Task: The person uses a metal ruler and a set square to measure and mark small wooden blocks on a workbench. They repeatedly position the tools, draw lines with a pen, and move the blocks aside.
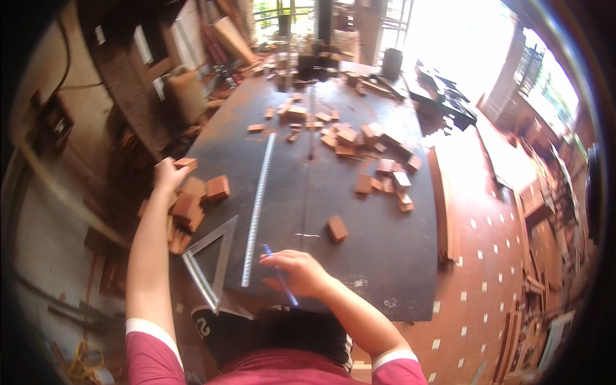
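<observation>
"Wooden block (186, 164), where is it?"
"At the counter's (372, 282) left edge, just beyond a pile of blocks (187, 208), pinched in the left grip (167, 175)."
"And rightward?"
"Metal set square (200, 280) at the near left corner, then a ruler (258, 204) lying lengthwise."
"Right grip (299, 273)?"
"Curled around a blue pen (289, 292), by the near edge; a lone block (337, 229) lies farther right."

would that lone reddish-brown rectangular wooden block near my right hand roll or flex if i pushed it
The reddish-brown rectangular wooden block would probably slide rather than roll, given its flat faces and straight edges. It should feel stiff, since it looks like one solid, chunky piece.
</observation>
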The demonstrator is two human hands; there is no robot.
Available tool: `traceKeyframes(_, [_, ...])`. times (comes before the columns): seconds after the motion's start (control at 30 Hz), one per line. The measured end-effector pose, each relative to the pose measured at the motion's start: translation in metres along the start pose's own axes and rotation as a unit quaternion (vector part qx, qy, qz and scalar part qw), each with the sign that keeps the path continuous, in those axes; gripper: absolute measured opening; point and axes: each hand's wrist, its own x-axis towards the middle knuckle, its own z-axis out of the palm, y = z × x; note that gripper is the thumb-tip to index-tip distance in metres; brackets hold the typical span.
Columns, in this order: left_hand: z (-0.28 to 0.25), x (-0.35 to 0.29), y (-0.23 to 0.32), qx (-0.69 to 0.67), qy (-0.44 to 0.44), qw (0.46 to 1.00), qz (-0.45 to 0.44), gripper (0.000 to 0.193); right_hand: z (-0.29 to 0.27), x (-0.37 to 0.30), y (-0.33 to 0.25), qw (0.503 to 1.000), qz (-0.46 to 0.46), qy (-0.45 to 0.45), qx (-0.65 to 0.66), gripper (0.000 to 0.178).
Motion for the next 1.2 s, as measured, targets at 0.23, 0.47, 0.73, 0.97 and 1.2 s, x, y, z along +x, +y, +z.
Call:
traceKeyframes(0.23, [0.002, 0.002, 0.025, 0.120, -0.155, 0.971, -0.135, 0.058, -0.005, -0.005, -0.008, 1.000, -0.022, 0.013, -0.016, 0.040])
traceKeyframes(0.47, [-0.019, -0.010, 0.018, 0.024, -0.100, 0.993, -0.050, 0.048, -0.014, -0.003, -0.016, 0.996, -0.030, 0.064, -0.056, 0.035])
traceKeyframes(0.73, [-0.108, -0.177, -0.032, -0.031, 0.051, 0.995, 0.080, 0.042, -0.121, -0.024, -0.034, 0.960, 0.055, 0.217, -0.168, 0.019])
traceKeyframes(0.97, [-0.025, -0.454, -0.196, -0.095, -0.053, 0.928, -0.355, 0.049, -0.273, 0.021, 0.088, 0.871, 0.221, 0.325, -0.295, 0.029])
traceKeyframes(1.2, [0.005, -0.500, -0.092, -0.209, -0.179, 0.884, -0.377, 0.053, -0.289, 0.099, 0.217, 0.816, 0.347, 0.305, -0.349, 0.046])
